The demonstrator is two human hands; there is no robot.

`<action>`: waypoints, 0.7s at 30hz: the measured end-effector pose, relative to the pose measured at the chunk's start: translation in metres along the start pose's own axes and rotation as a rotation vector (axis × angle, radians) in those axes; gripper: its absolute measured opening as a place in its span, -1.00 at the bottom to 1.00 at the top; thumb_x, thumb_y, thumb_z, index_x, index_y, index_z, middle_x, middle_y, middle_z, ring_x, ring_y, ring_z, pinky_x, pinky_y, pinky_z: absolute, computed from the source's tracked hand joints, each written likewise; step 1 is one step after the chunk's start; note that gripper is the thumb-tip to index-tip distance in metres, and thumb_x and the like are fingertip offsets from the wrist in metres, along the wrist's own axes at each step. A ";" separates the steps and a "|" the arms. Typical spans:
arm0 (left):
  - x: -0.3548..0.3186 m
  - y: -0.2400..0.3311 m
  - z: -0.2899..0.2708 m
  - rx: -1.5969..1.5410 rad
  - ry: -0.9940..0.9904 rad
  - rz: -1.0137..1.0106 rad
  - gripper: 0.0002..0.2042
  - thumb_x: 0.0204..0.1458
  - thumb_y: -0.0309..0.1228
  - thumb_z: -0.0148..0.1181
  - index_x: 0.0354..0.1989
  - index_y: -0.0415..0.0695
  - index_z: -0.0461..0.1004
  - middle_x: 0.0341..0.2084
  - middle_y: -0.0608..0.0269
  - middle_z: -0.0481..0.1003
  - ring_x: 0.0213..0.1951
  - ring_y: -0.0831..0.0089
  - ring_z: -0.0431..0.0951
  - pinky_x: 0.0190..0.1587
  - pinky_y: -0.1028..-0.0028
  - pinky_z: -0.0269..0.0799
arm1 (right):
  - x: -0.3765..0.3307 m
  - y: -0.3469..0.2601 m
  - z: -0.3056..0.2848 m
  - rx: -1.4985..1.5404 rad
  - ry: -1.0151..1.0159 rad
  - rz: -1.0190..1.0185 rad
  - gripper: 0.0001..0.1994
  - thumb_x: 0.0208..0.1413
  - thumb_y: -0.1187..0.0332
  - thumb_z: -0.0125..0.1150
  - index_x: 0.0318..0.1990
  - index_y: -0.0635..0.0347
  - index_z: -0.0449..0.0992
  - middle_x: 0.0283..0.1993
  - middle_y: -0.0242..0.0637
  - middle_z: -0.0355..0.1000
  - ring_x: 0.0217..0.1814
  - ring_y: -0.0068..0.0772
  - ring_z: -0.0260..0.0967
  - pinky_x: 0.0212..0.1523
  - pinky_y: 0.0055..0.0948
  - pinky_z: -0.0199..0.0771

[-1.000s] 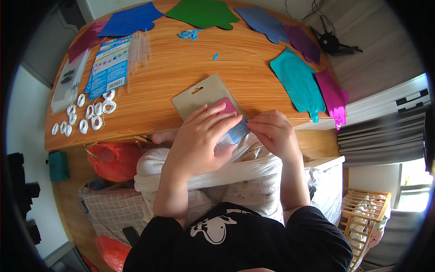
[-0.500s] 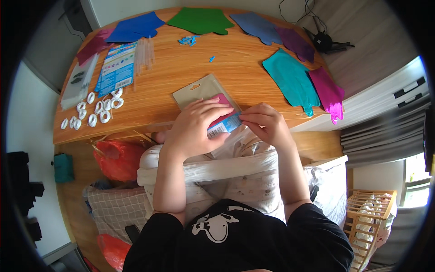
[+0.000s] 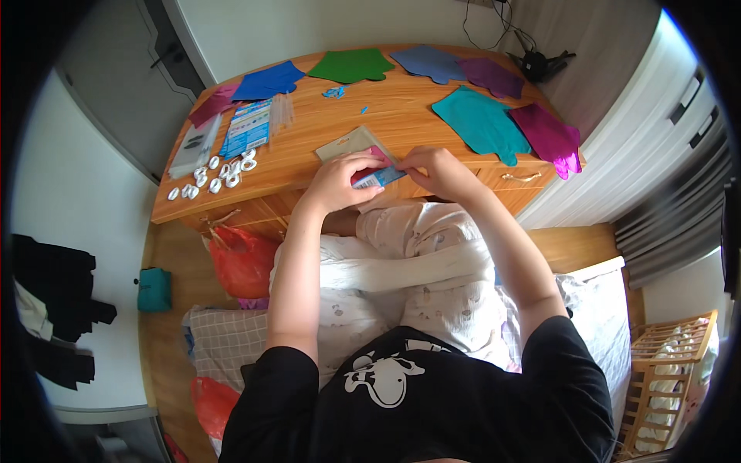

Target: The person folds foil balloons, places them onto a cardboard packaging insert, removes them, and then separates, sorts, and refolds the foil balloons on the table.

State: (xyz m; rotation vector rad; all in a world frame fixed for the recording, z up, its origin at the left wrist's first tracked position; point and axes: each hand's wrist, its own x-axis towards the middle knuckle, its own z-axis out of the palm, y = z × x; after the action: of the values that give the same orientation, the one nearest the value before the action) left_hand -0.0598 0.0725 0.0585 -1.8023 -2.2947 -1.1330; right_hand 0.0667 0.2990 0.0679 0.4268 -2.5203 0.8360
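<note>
At the near edge of the desk I have a flat packet with a pink panel, a blue label (image 3: 390,176) with a barcode and a greyish hang-hole flap (image 3: 349,144). My left hand (image 3: 338,185) lies over its left part, thumb below and fingers above, gripping it. My right hand (image 3: 440,173) pinches the right end of the blue label between thumb and fingers. Part of the packet is hidden under my left fingers.
Flat foil balloons in blue (image 3: 268,81), green (image 3: 351,66), teal (image 3: 477,119) and magenta (image 3: 546,133) line the desk's far and right sides. White ribbon rolls (image 3: 216,181), blue cards (image 3: 247,130) and clear tubes (image 3: 282,113) lie left. Small blue pieces (image 3: 334,92) lie farther back.
The view has shifted, so the desk sits lower and farther right in it. Both hands stay on the packet, with my right fingers still at the label's right end.
</note>
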 end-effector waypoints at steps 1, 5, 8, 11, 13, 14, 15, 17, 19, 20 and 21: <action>0.001 0.002 -0.001 -0.040 -0.023 -0.041 -0.53 -0.07 -0.33 0.42 0.07 -0.18 0.60 0.08 0.08 0.58 0.19 0.19 0.53 0.26 0.27 0.41 | 0.002 0.002 -0.001 -0.013 -0.023 -0.002 -0.81 0.05 0.53 0.28 -0.17 0.21 0.69 -0.20 -0.11 0.59 -0.17 -0.03 0.56 -0.11 -0.20 0.56; 0.004 0.009 -0.003 -0.149 -0.093 -0.132 -0.54 0.00 -0.31 0.41 0.11 -0.19 0.58 0.11 0.11 0.57 0.16 0.29 0.54 0.26 0.33 0.39 | 0.007 0.013 -0.001 -0.050 -0.059 -0.005 -0.81 0.06 0.48 0.28 -0.17 0.18 0.70 -0.23 -0.09 0.59 -0.16 -0.01 0.55 -0.10 -0.17 0.55; 0.007 0.006 -0.003 -0.216 -0.122 -0.163 -0.56 0.07 -0.29 0.39 0.12 -0.20 0.57 0.12 0.14 0.56 0.15 0.37 0.53 0.25 0.37 0.38 | 0.013 0.015 -0.004 -0.074 -0.067 -0.014 -0.82 0.06 0.45 0.30 -0.18 0.17 0.71 -0.24 -0.08 0.59 -0.16 -0.01 0.55 -0.10 -0.18 0.54; 0.007 -0.007 -0.001 -0.284 -0.151 -0.235 -0.59 0.15 -0.32 0.35 0.15 -0.20 0.56 0.11 0.19 0.57 0.14 0.43 0.52 0.24 0.40 0.39 | 0.017 0.006 -0.003 -0.164 -0.068 0.028 -0.82 0.07 0.42 0.35 -0.17 0.17 0.71 -0.25 -0.09 0.60 -0.17 -0.03 0.56 -0.12 -0.18 0.55; 0.007 -0.015 0.005 -0.326 -0.143 -0.225 -0.60 0.14 -0.31 0.37 0.14 -0.18 0.58 0.07 0.20 0.59 0.10 0.45 0.54 0.21 0.42 0.40 | 0.017 0.008 -0.004 -0.160 -0.099 0.021 -0.82 0.07 0.41 0.35 -0.17 0.16 0.71 -0.25 -0.09 0.60 -0.17 -0.03 0.56 -0.12 -0.18 0.55; 0.009 -0.016 0.006 -0.368 -0.135 -0.213 -0.60 0.13 -0.30 0.38 0.12 -0.17 0.59 0.04 0.21 0.61 0.06 0.47 0.56 0.18 0.43 0.42 | 0.018 0.010 -0.006 -0.159 -0.131 0.015 -0.82 0.07 0.41 0.35 -0.16 0.16 0.72 -0.24 -0.09 0.60 -0.17 -0.03 0.56 -0.12 -0.17 0.55; 0.011 -0.016 0.006 -0.411 -0.127 -0.201 -0.61 0.12 -0.29 0.39 0.11 -0.16 0.60 0.00 0.22 0.63 0.03 0.49 0.58 0.15 0.45 0.44 | 0.020 0.012 -0.008 -0.158 -0.163 0.008 -0.82 0.07 0.40 0.35 -0.16 0.15 0.72 -0.24 -0.10 0.60 -0.17 -0.02 0.56 -0.11 -0.17 0.55; 0.012 -0.016 0.005 -0.392 -0.118 -0.183 -0.61 0.12 -0.30 0.39 0.11 -0.15 0.61 0.00 0.23 0.63 0.02 0.49 0.57 0.15 0.46 0.44 | 0.021 0.014 -0.008 -0.174 -0.164 0.001 -0.82 0.08 0.40 0.34 -0.15 0.14 0.72 -0.24 -0.09 0.60 -0.16 -0.02 0.56 -0.11 -0.17 0.55; 0.011 -0.015 0.006 -0.366 -0.106 -0.157 -0.61 0.11 -0.31 0.40 0.11 -0.15 0.61 -0.02 0.25 0.64 0.02 0.50 0.57 0.14 0.46 0.44 | 0.022 0.014 -0.007 -0.198 -0.177 -0.004 -0.81 0.09 0.40 0.32 -0.14 0.12 0.72 -0.23 -0.09 0.60 -0.16 0.00 0.55 -0.10 -0.16 0.55; 0.012 -0.015 0.006 -0.363 -0.104 -0.156 -0.61 0.11 -0.31 0.40 0.11 -0.15 0.61 -0.02 0.25 0.64 0.02 0.50 0.57 0.14 0.46 0.44 | 0.021 0.013 -0.006 -0.198 -0.175 -0.007 -0.81 0.09 0.40 0.32 -0.14 0.12 0.72 -0.23 -0.09 0.60 -0.16 0.00 0.55 -0.10 -0.16 0.55; 0.012 -0.014 0.005 -0.366 -0.114 -0.177 -0.61 0.11 -0.31 0.40 0.11 -0.14 0.61 -0.02 0.24 0.64 0.02 0.49 0.57 0.14 0.46 0.44 | 0.019 0.013 -0.004 -0.209 -0.157 0.011 -0.81 0.10 0.40 0.31 -0.13 0.11 0.71 -0.23 -0.09 0.60 -0.15 0.00 0.55 -0.09 -0.15 0.54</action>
State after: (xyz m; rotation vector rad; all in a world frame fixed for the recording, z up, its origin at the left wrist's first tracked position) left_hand -0.0740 0.0847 0.0521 -1.8420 -2.4849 -1.6112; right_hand 0.0462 0.3084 0.0738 0.4234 -2.7218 0.5537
